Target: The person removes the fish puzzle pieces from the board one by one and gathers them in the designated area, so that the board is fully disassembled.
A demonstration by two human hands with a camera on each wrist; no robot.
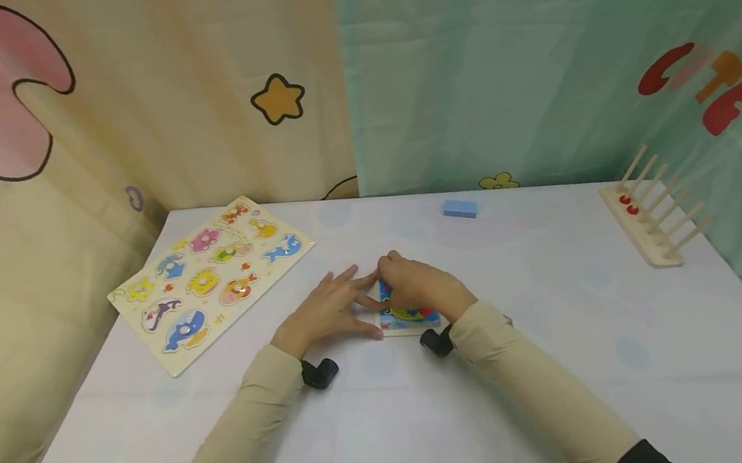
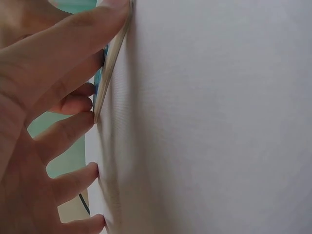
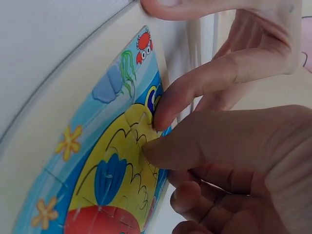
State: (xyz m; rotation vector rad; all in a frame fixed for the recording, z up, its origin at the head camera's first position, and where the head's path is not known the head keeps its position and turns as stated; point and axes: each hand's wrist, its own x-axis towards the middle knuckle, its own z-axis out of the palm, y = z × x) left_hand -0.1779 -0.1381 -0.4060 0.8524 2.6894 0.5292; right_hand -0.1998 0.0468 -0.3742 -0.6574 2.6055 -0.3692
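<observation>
A small jigsaw puzzle [image 1: 410, 324] in a pale wooden tray lies on the table. The right wrist view shows its picture, a yellow fish [image 3: 112, 146] with a red crab and starfish. At its left side, my left hand [image 1: 333, 308] spreads its fingers, with the thumb at the near edge and a fingertip touching the picture. Over the upper part is my right hand [image 1: 427, 288]; its thumb [image 3: 168, 146] presses on the fish, and other fingers curl beside the far edge. Whether a loose piece sits under that thumb is hidden.
A peg puzzle board [image 1: 216, 322] with sea animals lies at the left. A blue block [image 1: 460, 209] is at the back. On the right stands a wooden peg rack [image 1: 642, 231] with red beads. Curtains [image 1: 466, 98] hang behind the white table [image 1: 381, 444].
</observation>
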